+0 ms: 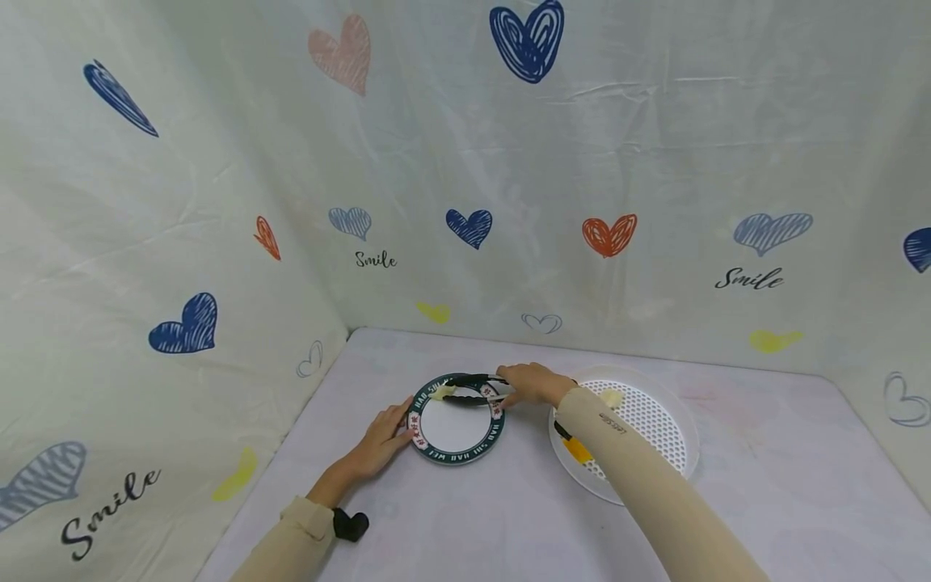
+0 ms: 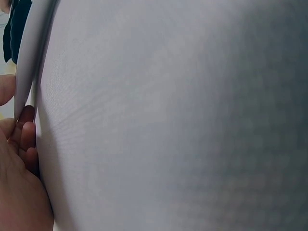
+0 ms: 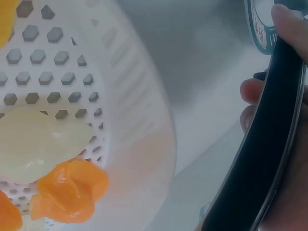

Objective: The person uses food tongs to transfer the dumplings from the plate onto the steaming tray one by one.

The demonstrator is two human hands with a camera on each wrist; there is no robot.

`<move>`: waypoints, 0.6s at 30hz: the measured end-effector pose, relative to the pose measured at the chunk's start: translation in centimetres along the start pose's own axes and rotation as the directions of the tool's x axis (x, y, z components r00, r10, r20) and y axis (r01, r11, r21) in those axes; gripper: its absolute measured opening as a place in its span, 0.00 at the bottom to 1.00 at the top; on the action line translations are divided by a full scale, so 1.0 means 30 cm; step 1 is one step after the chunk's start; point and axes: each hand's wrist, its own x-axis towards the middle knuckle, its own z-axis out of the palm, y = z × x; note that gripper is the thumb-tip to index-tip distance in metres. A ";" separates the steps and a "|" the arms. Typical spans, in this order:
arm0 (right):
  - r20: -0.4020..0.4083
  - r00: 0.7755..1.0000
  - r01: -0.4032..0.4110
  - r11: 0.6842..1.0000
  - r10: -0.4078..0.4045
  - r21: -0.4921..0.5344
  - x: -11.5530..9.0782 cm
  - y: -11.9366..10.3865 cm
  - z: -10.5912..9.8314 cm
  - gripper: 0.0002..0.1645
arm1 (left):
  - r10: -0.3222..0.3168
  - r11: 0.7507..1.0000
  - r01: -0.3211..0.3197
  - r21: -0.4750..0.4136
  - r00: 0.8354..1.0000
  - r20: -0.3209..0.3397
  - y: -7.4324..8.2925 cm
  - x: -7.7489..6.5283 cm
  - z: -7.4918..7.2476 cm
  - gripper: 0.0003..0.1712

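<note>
My left hand point(image 1: 377, 446) holds the left edge of a round white plate point(image 1: 457, 432) with a dark green lettered rim. In the left wrist view the thumb is on top of the rim and curled fingers are beneath it. Over the plate, my right hand point(image 1: 534, 382) grips black-tipped tongs point(image 1: 469, 400); their long black handle point(image 3: 260, 139) fills the right side of the right wrist view. A pale yellow piece point(image 1: 440, 392) is at the tongs' tips, at the plate's upper left; whether they pinch it I cannot tell.
A round white perforated tray point(image 1: 687, 440) sits to the right, partly under my right forearm. It bears soft glossy pieces, pale yellow point(image 3: 36, 144) and orange point(image 3: 72, 192). Behind the pale table point(image 1: 509, 525) hangs a heart-printed curtain point(image 1: 655, 162).
</note>
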 end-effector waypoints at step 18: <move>-0.016 0.999 0.037 0.999 -0.037 -0.019 -0.052 0.018 -0.047 0.36 | -0.004 1.000 0.004 -0.004 1.000 0.010 -0.012 0.011 0.004 0.38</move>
